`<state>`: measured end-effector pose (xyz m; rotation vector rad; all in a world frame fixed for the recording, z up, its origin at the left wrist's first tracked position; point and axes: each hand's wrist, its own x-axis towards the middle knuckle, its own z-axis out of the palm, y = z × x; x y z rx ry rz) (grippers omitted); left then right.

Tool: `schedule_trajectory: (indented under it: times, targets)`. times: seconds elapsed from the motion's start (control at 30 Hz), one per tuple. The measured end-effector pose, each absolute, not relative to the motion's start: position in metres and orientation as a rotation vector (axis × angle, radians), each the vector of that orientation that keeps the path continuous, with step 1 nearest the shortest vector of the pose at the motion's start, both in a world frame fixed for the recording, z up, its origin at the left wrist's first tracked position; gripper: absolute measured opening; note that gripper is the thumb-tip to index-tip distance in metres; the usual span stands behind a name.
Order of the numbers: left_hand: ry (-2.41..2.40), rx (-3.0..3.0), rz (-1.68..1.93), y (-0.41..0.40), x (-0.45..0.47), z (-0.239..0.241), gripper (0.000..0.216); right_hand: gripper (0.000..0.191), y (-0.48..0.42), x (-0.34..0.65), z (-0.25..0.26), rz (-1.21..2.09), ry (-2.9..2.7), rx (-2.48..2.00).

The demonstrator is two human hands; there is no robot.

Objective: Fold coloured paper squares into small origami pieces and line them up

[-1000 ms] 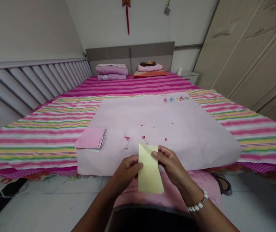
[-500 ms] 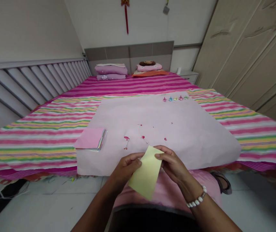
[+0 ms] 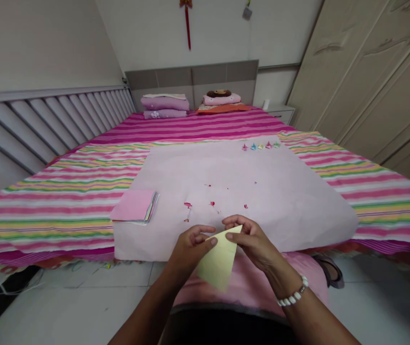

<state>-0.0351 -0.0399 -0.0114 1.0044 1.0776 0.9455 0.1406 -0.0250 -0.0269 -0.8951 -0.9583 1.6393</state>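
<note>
Fingers [image 3: 210, 243] of the left hand [image 3: 189, 248] and the right hand [image 3: 254, 243] are pinched shut on the upper end of a pale yellow paper [image 3: 217, 266], which is held in the air above the lap, just short of the near edge of the bed [image 3: 64, 191]. The paper is seen as a narrow folded piece, tilted, with a pointed corner at the top and its lower end slightly blurred. A white bead bracelet [image 3: 293, 297] is worn on the right wrist. Beyond the hands, a large pale pink sheet [image 3: 262, 201] is spread on the striped bed. On it, a stack of coloured papers [image 3: 135, 206] lies at the left, small red scraps [image 3: 188, 206] near the middle, and a row of tiny folded figures [image 3: 260, 146] at the far side.
</note>
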Motion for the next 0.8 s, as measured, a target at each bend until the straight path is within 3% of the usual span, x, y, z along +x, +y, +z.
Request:
schedule_trajectory:
  times: [0.23,0.4,0.5,0.67,0.8]
  targets:
    - [1.114,0.967,0.897,-0.035,-0.037,-0.019,0.029,0.042,-0.023,0.137,-0.035,1.308,-1.059,-0.980]
    - [1.192,0.790,1.082,-0.028,-0.042,-0.026,0.027,0.028,-0.030,0.143,-0.038,0.936,-1.306,-1.013]
    - [1.133,0.637,1.130,-0.025,-0.042,-0.024,0.028,0.035,-0.035,0.144,-0.040,0.807,-1.508,-0.943]
    - [1.012,0.501,1.124,-0.025,-0.040,-0.021,0.022,0.052,-0.039,0.137,-0.046,0.732,-1.749,-0.861]
    - [0.998,0.483,1.108,-0.027,-0.040,-0.023,0.020,0.038,-0.039,0.135,-0.046,0.747,-1.761,-0.854]
